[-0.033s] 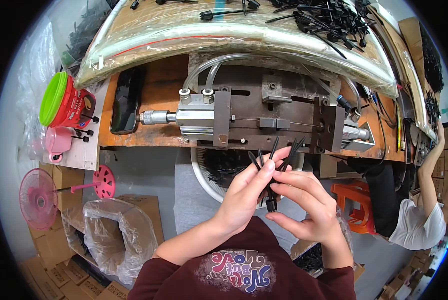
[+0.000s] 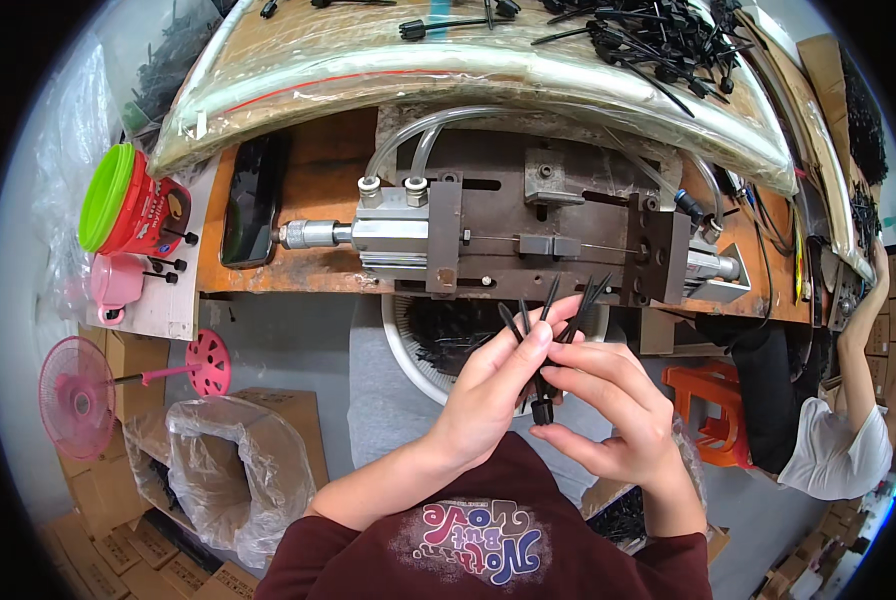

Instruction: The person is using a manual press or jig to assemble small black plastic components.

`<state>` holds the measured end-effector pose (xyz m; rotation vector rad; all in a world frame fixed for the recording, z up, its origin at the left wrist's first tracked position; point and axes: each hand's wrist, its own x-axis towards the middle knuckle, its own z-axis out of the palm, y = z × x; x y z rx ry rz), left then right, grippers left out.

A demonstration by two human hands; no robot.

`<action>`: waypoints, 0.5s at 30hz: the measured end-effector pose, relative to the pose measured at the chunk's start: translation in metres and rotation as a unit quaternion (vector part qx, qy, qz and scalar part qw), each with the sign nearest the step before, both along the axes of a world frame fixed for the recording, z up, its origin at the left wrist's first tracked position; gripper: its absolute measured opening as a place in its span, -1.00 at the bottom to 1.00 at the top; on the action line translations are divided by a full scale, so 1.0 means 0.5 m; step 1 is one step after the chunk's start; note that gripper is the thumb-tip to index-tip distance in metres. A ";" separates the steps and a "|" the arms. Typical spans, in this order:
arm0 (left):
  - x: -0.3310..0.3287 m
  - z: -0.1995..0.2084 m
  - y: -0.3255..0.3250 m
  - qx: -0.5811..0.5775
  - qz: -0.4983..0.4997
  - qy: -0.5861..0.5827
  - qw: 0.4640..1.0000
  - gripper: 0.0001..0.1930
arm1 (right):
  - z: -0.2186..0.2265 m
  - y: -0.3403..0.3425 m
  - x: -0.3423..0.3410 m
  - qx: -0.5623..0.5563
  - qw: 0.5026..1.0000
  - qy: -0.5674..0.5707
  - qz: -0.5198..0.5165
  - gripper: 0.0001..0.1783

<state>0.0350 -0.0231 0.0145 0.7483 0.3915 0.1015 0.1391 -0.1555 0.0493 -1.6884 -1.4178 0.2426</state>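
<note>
My left hand and my right hand meet in front of my chest, both closed on a bundle of thin black plastic pins. The pin tips fan upward and one pin's thick head pokes out below, between my fingers. Just beyond my hands a metal fixture with a pneumatic cylinder is bolted to the wooden bench. Under the bench edge hangs a white round basket with more black parts in it.
A plastic-wrapped shelf above carries a pile of black pins. At left stand a red cup with green lid, a pink mug, a dark phone, a pink fan and a bag-lined box. An orange stool and another person are at right.
</note>
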 end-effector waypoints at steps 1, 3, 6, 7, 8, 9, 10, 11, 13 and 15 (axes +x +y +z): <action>0.000 -0.004 0.001 0.008 -0.009 -0.002 1.000 -0.49 | -0.003 0.000 0.001 0.004 1.000 -0.013 0.000 -0.51; 0.000 -0.009 0.000 0.020 -0.012 -0.008 1.000 -0.50 | -0.010 -0.001 0.003 0.013 0.999 -0.033 0.002 -0.51; 0.003 -0.009 -0.005 0.017 0.002 -0.015 1.000 -0.50 | -0.018 -0.004 0.006 0.024 0.999 -0.042 0.001 -0.51; 0.003 -0.004 -0.004 0.006 0.001 -0.014 1.000 -0.51 | -0.019 -0.004 0.005 0.025 0.999 -0.040 -0.005 -0.51; 0.003 -0.002 -0.003 -0.005 0.000 -0.013 1.000 -0.52 | -0.020 -0.004 0.003 0.026 0.999 -0.039 -0.012 -0.51; 0.001 -0.005 -0.001 -0.004 -0.014 -0.003 1.000 -0.51 | -0.017 -0.003 0.001 0.033 0.999 -0.029 -0.020 -0.51; -0.003 -0.010 0.002 -0.003 -0.028 0.007 1.000 -0.51 | -0.010 -0.002 -0.001 0.040 0.999 -0.019 -0.029 -0.52; -0.007 -0.016 0.004 -0.002 -0.042 0.017 0.999 -0.50 | -0.004 -0.001 -0.002 0.047 0.998 -0.009 -0.038 -0.52; -0.013 -0.029 0.005 0.015 -0.037 0.004 0.999 -0.50 | 0.005 -0.005 0.006 0.065 0.997 -0.013 -0.044 -0.53; -0.023 -0.031 0.004 0.048 -0.021 -0.013 0.999 -0.51 | 0.000 -0.011 0.017 0.085 0.994 -0.026 -0.069 -0.53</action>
